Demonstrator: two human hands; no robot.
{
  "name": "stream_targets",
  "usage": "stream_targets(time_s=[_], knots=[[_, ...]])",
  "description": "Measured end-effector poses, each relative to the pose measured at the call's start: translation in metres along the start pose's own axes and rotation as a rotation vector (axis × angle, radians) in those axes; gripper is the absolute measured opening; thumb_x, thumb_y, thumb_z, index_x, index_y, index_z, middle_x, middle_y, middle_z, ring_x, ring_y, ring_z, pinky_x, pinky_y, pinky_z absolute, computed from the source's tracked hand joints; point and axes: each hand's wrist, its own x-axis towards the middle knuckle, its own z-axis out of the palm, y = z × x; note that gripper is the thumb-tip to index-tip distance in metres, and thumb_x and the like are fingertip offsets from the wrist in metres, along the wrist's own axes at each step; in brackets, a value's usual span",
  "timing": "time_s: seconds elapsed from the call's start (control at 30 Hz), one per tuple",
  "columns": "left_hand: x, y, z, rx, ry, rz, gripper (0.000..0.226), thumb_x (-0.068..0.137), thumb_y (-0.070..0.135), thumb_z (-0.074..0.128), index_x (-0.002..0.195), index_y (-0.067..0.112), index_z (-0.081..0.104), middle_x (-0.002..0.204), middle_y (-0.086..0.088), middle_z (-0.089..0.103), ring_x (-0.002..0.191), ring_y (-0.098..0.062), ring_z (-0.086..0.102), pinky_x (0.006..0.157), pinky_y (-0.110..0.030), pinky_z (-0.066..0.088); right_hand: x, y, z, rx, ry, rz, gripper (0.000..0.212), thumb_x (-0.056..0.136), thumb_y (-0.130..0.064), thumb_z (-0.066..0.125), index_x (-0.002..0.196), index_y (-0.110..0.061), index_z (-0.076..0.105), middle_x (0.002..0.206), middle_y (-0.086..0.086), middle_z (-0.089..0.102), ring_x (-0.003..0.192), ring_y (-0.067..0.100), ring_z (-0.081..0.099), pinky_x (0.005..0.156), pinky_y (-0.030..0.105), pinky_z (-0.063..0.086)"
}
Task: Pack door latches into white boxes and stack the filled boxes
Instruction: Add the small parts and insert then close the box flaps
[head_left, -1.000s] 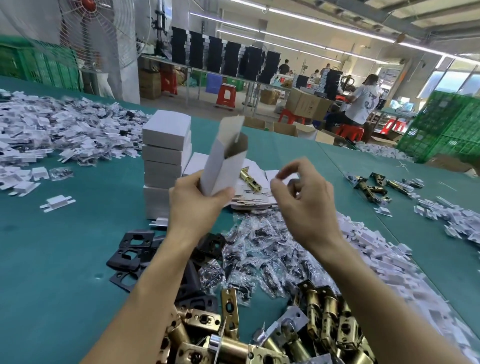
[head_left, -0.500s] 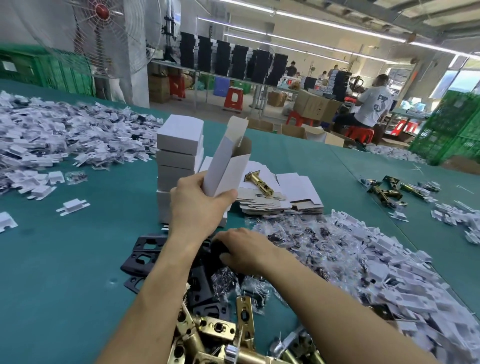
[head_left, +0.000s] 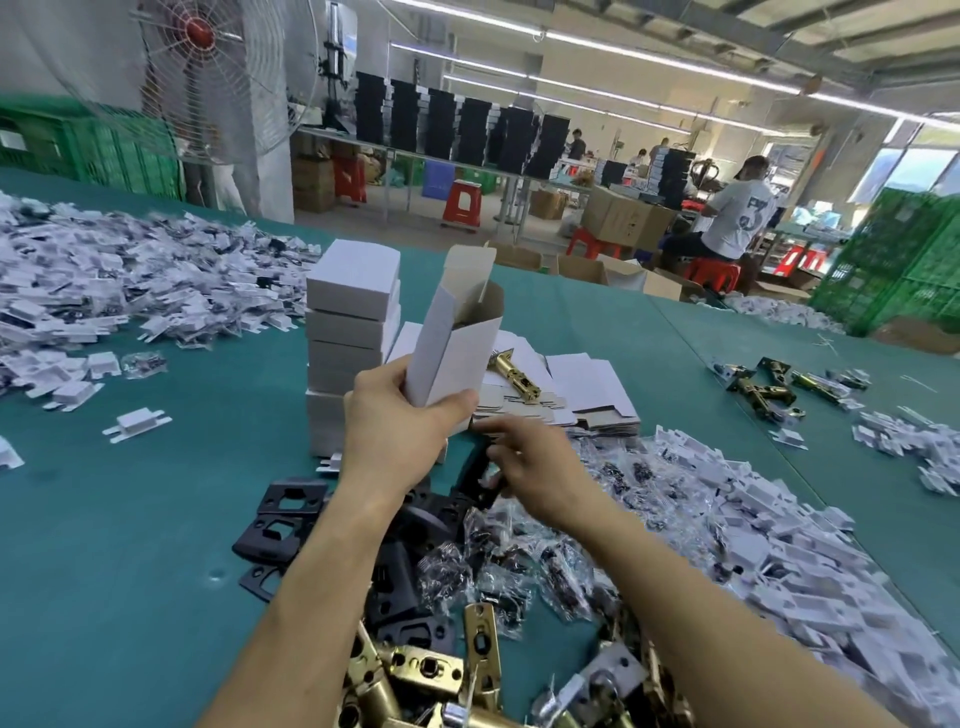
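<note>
nearest, a heap of brass door latches (head_left: 426, 675), too many to count, lies at the surface's near edge. a pile of black plates (head_left: 280, 519) sits to its left and a spread of clear bags (head_left: 519, 566) just beyond. two bare forearms reach over them. the right grip (head_left: 540, 467) pinches one black plate (head_left: 479, 483), raised on edge above the pile. the left grip (head_left: 400, 431) is clenched round one open white box (head_left: 452, 338), held upright in the air with its flap up. behind it stands one stack of at least five closed white boxes (head_left: 353, 332). beside that, flat box blanks (head_left: 582, 395) carry one single latch (head_left: 511, 374). white plastic pieces (head_left: 779, 545) lie in heaps on both sides of the green surface (head_left: 130, 571). in the room beyond are one cage fan (head_left: 208, 67), six black stacks (head_left: 467, 130) on a far table, one seated person (head_left: 737, 213) and green crates (head_left: 909, 260).
</note>
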Motion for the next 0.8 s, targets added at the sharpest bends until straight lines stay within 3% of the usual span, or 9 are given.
stream_targets(time_s=[0.2,0.27,0.33,0.43,0.5,0.63,0.7,0.8], knots=[[-0.004,-0.003,0.006,0.002,-0.069,-0.039,0.033,0.072,0.018,0.089,0.074,0.040,0.065,0.077,0.016,0.069,0.067,-0.008,0.067,0.055,-0.035,0.062,-0.025,0.013,-0.046,0.847,0.128,0.394,0.043,0.086,0.020,0.053,0.119,-0.007,0.056,0.068,0.011,0.069,0.057,0.016,0.066,0.049,0.023,0.048],[-0.006,-0.006,0.010,0.009,-0.123,-0.077,0.032,0.071,0.015,0.089,0.077,0.038,0.066,0.078,0.012,0.070,0.063,-0.009,0.066,0.055,-0.036,0.061,-0.033,0.010,-0.060,1.049,0.208,0.392,0.039,0.084,0.019,0.058,0.115,-0.005,0.058,0.073,0.014,0.071,0.058,0.016,0.065,0.049,0.020,0.050],[-0.008,-0.010,0.013,0.010,-0.187,-0.104,0.034,0.071,0.014,0.089,0.084,0.037,0.068,0.081,0.007,0.071,0.067,-0.016,0.067,0.052,-0.032,0.058,-0.040,0.002,-0.072,1.091,0.346,0.282,0.032,0.084,0.015,0.062,0.111,-0.002,0.061,0.084,0.014,0.071,0.062,0.013,0.067,0.054,0.018,0.053],[-0.010,-0.012,0.013,-0.032,-0.242,-0.143,0.036,0.070,0.012,0.089,0.084,0.039,0.069,0.078,0.010,0.073,0.072,-0.018,0.069,0.053,-0.032,0.060,-0.050,-0.018,-0.091,0.872,0.487,-0.044,0.026,0.074,-0.001,0.071,0.099,-0.008,0.067,0.091,0.005,0.073,0.080,0.011,0.070,0.074,0.020,0.057],[-0.010,-0.014,0.014,-0.049,-0.282,-0.147,0.033,0.070,0.009,0.090,0.082,0.035,0.072,0.078,0.008,0.073,0.075,-0.019,0.070,0.058,-0.036,0.062,-0.055,-0.036,-0.101,0.586,0.503,-0.298,0.023,0.075,-0.005,0.073,0.095,-0.015,0.070,0.092,0.001,0.074,0.088,0.015,0.071,0.083,0.026,0.058],[-0.013,-0.013,0.015,-0.098,-0.368,-0.131,0.031,0.068,0.005,0.090,0.085,0.027,0.076,0.081,0.002,0.075,0.068,-0.011,0.070,0.057,-0.032,0.060,-0.052,-0.066,-0.106,-0.054,0.497,-0.607,0.018,0.083,0.001,0.074,0.095,-0.012,0.077,0.091,0.005,0.073,0.082,0.020,0.070,0.074,0.036,0.057],[-0.014,-0.012,0.016,-0.108,-0.401,-0.117,0.029,0.069,0.003,0.090,0.088,0.021,0.077,0.078,0.002,0.074,0.064,-0.009,0.068,0.057,-0.029,0.056,-0.045,-0.075,-0.105,-0.243,0.439,-0.673,0.013,0.084,-0.004,0.075,0.095,-0.011,0.079,0.091,0.008,0.070,0.079,0.017,0.065,0.071,0.034,0.054],[-0.014,-0.010,0.017,-0.144,-0.430,-0.095,0.026,0.069,0.003,0.090,0.086,0.020,0.078,0.076,0.002,0.073,0.064,-0.010,0.068,0.056,-0.029,0.057,-0.035,-0.079,-0.097,-0.394,0.332,-0.691,0.012,0.087,-0.008,0.072,0.096,-0.011,0.079,0.091,0.010,0.070,0.081,0.025,0.066,0.070,0.044,0.053]])
